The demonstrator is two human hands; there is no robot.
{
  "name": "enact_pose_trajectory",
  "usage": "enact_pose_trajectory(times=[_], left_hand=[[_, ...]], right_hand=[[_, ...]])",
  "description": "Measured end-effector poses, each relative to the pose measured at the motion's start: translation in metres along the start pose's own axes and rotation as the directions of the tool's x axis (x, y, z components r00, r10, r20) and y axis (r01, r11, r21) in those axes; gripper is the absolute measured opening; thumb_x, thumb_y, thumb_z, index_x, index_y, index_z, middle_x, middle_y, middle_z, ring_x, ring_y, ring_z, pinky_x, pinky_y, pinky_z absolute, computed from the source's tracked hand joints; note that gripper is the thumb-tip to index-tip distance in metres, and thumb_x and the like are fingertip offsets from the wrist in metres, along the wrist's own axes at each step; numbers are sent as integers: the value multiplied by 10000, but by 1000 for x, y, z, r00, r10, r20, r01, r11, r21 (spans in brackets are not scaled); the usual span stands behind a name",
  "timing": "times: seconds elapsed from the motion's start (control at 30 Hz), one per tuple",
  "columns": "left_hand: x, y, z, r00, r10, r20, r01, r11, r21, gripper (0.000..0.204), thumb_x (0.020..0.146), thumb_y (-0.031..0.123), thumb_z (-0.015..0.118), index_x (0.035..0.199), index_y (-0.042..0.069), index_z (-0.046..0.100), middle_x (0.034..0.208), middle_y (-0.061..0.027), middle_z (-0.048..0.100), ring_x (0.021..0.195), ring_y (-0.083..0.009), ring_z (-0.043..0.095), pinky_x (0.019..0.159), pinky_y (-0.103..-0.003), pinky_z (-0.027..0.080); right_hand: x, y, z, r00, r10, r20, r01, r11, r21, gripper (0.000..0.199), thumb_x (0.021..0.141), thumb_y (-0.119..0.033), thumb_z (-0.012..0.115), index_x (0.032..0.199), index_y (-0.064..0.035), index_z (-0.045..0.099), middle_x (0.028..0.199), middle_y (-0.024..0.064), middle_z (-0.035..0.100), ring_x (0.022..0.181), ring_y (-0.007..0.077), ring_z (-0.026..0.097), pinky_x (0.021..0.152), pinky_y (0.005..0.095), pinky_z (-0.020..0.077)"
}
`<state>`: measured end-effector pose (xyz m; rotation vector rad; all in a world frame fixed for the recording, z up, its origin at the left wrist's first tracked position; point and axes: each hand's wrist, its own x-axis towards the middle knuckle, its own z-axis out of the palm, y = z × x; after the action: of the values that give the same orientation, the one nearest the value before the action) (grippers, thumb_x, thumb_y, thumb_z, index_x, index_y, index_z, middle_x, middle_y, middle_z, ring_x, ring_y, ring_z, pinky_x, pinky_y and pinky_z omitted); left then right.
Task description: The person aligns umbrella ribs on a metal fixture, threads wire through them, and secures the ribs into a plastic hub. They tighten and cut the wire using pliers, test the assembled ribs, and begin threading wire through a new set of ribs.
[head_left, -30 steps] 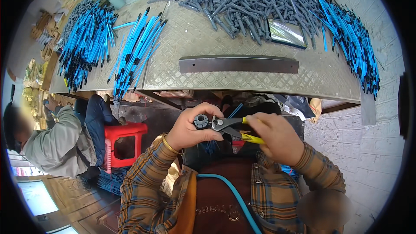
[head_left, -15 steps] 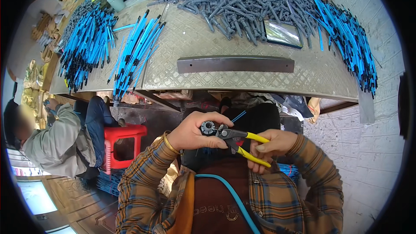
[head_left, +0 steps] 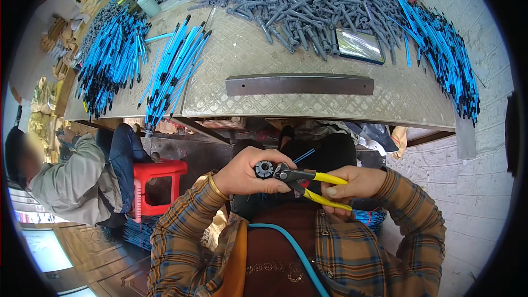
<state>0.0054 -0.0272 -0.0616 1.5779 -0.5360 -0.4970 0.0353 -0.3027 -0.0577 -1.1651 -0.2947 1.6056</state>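
Pliers (head_left: 302, 175) farther back now, grey parts (head_left: 308, 14) beyond (metal bar (head_left: 300, 85) between)

Left hand (head_left: 240, 172): gripping, your fingers (head_left: 268, 154) curled over, thumb (head_left: 268, 185) straight toward your right | Right hand (head_left: 355, 183): bent in a grip, thumb toward your left | Left forearm (head_left: 190, 203), right forearm (head_left: 410, 204): yours slant inward, hands near but apart.

The table (head_left: 220, 49) bears grey parts (head_left: 308, 14), blue rods (head_left: 113, 49), a metal strip (head_left: 300, 85).
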Motion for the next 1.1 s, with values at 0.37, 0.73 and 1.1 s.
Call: enact_pose_trajectory(times=[0.37, 0.73, 1.1], left_hand=[[-2, 5, 4, 995, -52, -85, 58, 996, 62, 273, 699, 106, 751, 923, 9, 627, 808, -28, 615, 721, -91, 563, 656, -228, 449], [-4, 0, -5, 924, -23, -383, 26, 1000, 1, 360, 726, 155, 735, 1021, 7, 592, 750, -20, 574, 674, -72, 537, 652, -221, 441], [-10, -18, -25, 961, 78, -264, -166, 929, -330, 609, 772, 336, 685, 1198, -48, 480, 575, -54, 523, 588, -139, 543, 648, -278, 472]], right_hand=[[-15, -50, 22, 972, -15, -233, -129, 797, -591, 292, 923, -312, 500, 988, -27, 501, 714, 53, 574, 601, 135, 552, 563, 285, 465], [16, -38, 32, 804, -524, -282, -138, 298, -945, 291, 884, -304, 549, 971, -29, 512, 709, 157, 570, 642, 300, 567, 589, 367, 446], [23, -35, 16, 885, -353, -304, 61, 735, -676, 302, 898, -316, 542, 981, -25, 547, 717, 68, 578, 654, 145, 568, 615, 282, 456]])
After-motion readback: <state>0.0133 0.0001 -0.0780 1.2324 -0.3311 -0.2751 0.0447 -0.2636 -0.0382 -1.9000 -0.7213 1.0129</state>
